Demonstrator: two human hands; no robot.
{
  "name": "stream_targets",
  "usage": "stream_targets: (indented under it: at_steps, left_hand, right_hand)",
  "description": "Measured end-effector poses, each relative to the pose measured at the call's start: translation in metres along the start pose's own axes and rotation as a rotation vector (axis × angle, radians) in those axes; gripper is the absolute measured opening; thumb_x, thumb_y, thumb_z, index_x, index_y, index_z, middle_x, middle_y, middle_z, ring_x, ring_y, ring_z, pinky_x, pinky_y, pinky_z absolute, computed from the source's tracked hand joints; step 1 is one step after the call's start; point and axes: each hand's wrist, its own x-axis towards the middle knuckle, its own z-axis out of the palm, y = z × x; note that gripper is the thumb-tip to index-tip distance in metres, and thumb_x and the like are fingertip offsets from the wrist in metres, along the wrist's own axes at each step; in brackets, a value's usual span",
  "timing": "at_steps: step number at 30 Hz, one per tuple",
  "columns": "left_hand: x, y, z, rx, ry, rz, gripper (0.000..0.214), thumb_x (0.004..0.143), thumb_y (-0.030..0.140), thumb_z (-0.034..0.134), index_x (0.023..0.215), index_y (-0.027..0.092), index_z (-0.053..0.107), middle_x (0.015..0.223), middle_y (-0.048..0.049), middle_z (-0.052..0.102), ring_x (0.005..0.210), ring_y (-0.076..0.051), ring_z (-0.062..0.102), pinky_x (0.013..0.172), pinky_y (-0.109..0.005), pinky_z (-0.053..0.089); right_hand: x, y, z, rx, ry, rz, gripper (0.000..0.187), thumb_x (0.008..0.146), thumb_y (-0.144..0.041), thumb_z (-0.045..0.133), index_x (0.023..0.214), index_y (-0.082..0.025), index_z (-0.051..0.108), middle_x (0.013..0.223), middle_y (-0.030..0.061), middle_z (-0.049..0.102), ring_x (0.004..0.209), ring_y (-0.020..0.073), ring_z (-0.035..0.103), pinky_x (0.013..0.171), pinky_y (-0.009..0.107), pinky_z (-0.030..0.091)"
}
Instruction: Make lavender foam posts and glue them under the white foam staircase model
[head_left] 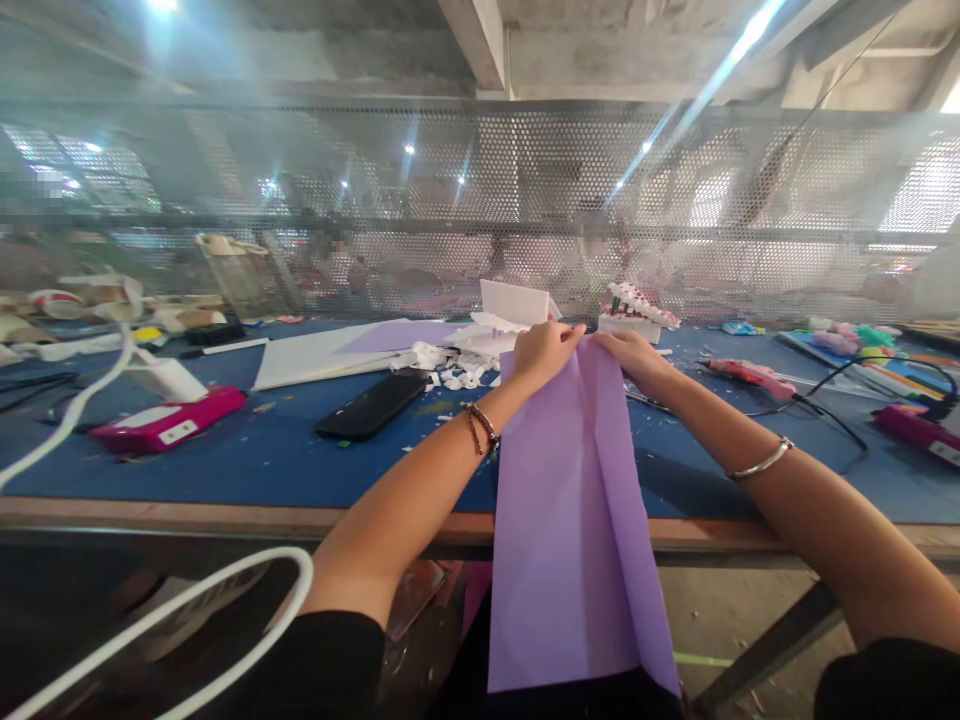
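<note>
A long sheet of lilac paper [574, 520] runs from the blue table [247, 460] over its front edge down to my lap. It has a lengthwise fold down the middle. My left hand [541, 352] pinches the far end of the sheet at its left corner. My right hand [636, 356] pinches the same far end at its right corner. The two hands sit close together, fingers closed on the paper. A beaded bracelet is on my left wrist and a silver bangle on my right.
A black phone [373, 405] lies left of my left arm. White paper scraps [457, 368] and white sheets [322, 355] lie beyond it. A pink device [169, 421] sits far left, a pink glue gun [750, 376] with cable to the right. A perforated metal screen [480, 210] backs the table.
</note>
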Motion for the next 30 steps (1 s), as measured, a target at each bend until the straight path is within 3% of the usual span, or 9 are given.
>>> stream_targets:
  at_steps: [8, 16, 30]
  left_hand:
    - [0.0, -0.004, 0.003, -0.041, 0.017, 0.019, 0.053, 0.086, 0.054, 0.032, 0.057, 0.017, 0.055, 0.056, -0.0038, 0.056, 0.053, -0.014, 0.044, 0.051, -0.027, 0.017]
    - [0.003, -0.009, 0.009, -0.277, -0.031, -0.035, 0.044, 0.082, 0.049, 0.04, 0.052, 0.017, 0.04, 0.05, 0.002, 0.038, 0.053, -0.012, 0.038, 0.052, -0.025, 0.018]
    - [0.01, -0.02, 0.011, -0.48, 0.014, 0.025, 0.041, 0.08, 0.043, 0.044, 0.05, 0.018, 0.032, 0.051, 0.0036, 0.028, 0.055, -0.01, 0.032, 0.053, -0.025, 0.022]
  right_hand:
    - [0.004, 0.005, -0.006, 0.068, -0.038, 0.066, 0.015, 0.079, -0.026, 0.05, 0.068, -0.017, 0.053, 0.05, -0.0014, 0.049, 0.042, 0.0086, 0.046, 0.041, 0.021, 0.038]
    - [-0.001, 0.009, 0.004, 0.101, -0.054, 0.024, 0.025, 0.085, -0.037, 0.044, 0.072, -0.017, 0.053, 0.05, -0.0013, 0.05, 0.042, 0.0085, 0.047, 0.041, 0.02, 0.038]
    - [0.002, 0.017, 0.009, -0.194, 0.078, -0.119, 0.031, 0.082, -0.037, 0.044, 0.062, -0.016, 0.054, 0.042, -0.0048, 0.045, 0.038, 0.0068, 0.039, 0.041, 0.02, 0.027]
